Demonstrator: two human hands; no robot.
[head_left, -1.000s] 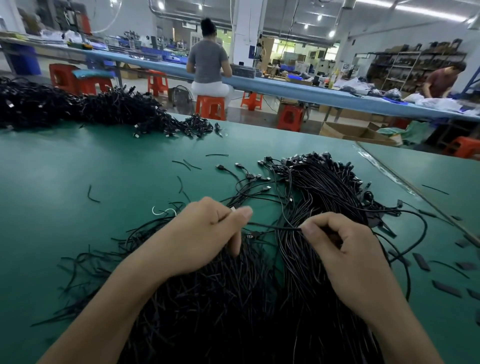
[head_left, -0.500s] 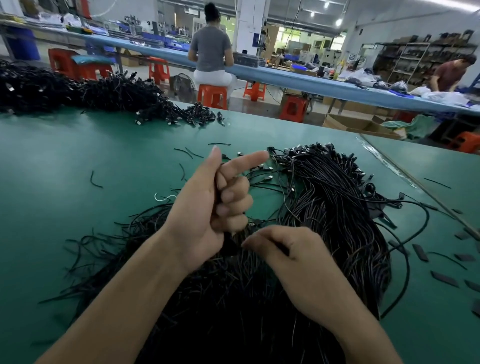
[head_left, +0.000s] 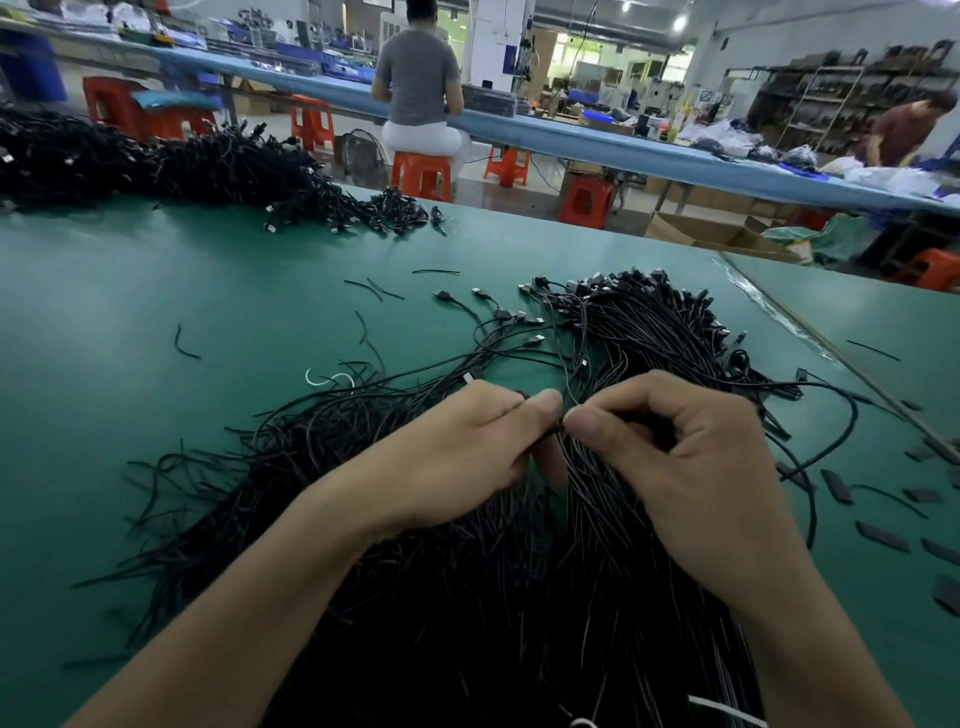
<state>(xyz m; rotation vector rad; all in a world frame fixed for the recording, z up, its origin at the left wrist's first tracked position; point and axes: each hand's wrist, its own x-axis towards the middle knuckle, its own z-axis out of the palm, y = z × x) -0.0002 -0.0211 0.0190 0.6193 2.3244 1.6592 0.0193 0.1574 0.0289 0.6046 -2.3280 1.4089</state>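
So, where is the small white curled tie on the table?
In the head view the white curled tie lies on the green table, left of centre, at the far edge of the black cable pile, just beyond the left hand.

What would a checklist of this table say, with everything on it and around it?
Surface: green table, a seam along its right side.
Job's things: big pile of black cables under both hands.
Clutter: short black offcuts, flat black pieces, a white loop.
Hands: left hand and right hand each pinch a thin cable, fingertips nearly meeting.
Cables: second pile at the far left; plug ends fan out.
Surroundings: person on an orange stool, cardboard boxes, shelves.
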